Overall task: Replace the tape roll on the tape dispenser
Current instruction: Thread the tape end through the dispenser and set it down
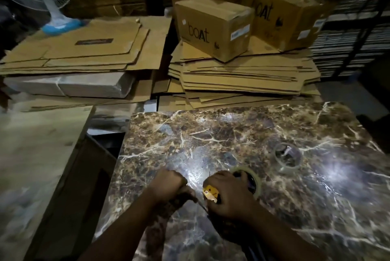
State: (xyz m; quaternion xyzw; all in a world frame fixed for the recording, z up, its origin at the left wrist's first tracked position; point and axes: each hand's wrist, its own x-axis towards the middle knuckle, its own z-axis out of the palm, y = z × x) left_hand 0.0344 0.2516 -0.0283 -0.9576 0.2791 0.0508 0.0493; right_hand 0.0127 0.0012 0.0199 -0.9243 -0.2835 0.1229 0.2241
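Two hands are engaged on the tape dispenser (211,194), which lies low on the marbled tabletop (232,138). The right hand (230,195) is wrapped over the dispenser, its grip narrow around the body, with the mounted tape roll (254,180) showing just beyond its fingers. The left hand (168,184) is curled just left of the dispenser; something thin appears to be pinched, probably the tape end, but this cannot be told for certain. The dispenser's long axis is judged to run from the roll back toward the person. A second, clear tape roll (288,158) stands apart, beyond and right of the dispenser, nearer the right hand. A yellow label on the dispenser cannot be read. Farther beyond the dispenser, "boAt" is printed on two cardboard boxes (213,28).
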